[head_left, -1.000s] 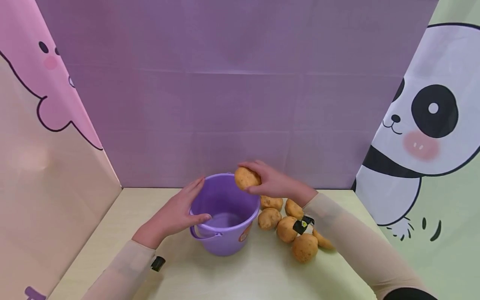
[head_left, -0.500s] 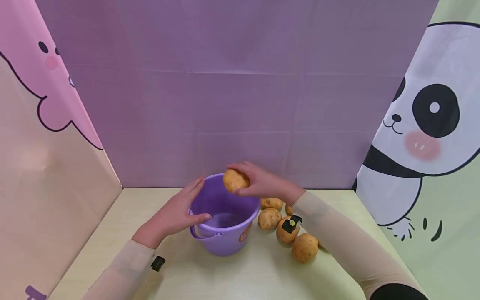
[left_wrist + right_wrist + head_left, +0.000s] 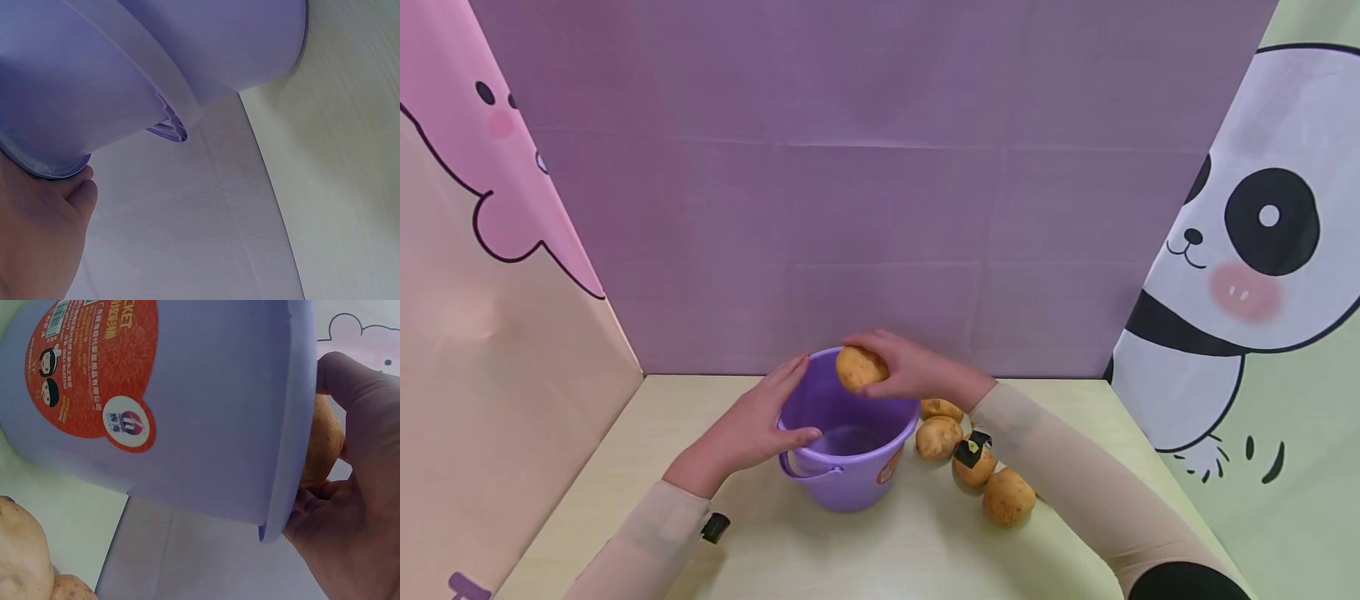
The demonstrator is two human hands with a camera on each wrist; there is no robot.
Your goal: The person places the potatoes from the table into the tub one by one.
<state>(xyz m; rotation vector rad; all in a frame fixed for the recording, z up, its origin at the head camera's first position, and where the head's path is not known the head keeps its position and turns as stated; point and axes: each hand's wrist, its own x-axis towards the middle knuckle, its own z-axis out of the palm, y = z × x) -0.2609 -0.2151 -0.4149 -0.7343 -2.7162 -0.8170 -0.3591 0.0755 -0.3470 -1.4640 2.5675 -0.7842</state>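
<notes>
A purple plastic bucket (image 3: 850,490) stands upright on the table, its handle (image 3: 811,471) hanging at the front left. My left hand (image 3: 751,427) holds the bucket's left rim, thumb reaching over the opening. In the left wrist view, that hand's fingers (image 3: 83,194) lie against the outside of the rim. High over the opening, my right hand (image 3: 917,368) grips a potato (image 3: 859,368) between thumb and fingers. The right wrist view shows this potato (image 3: 322,440) partly behind the bucket's rim. The bucket's inside looks bare where it shows.
Several loose potatoes lie right of the bucket, among them a round one (image 3: 1009,497) at the front and another (image 3: 938,437) close to the bucket wall. My right forearm covers part of the group. A purple backdrop (image 3: 880,208) rises behind the table (image 3: 790,558).
My right hand has carried the potato left and slightly down, from the bucket's right rim to over its opening. My left hand and the bucket have stayed in place.
</notes>
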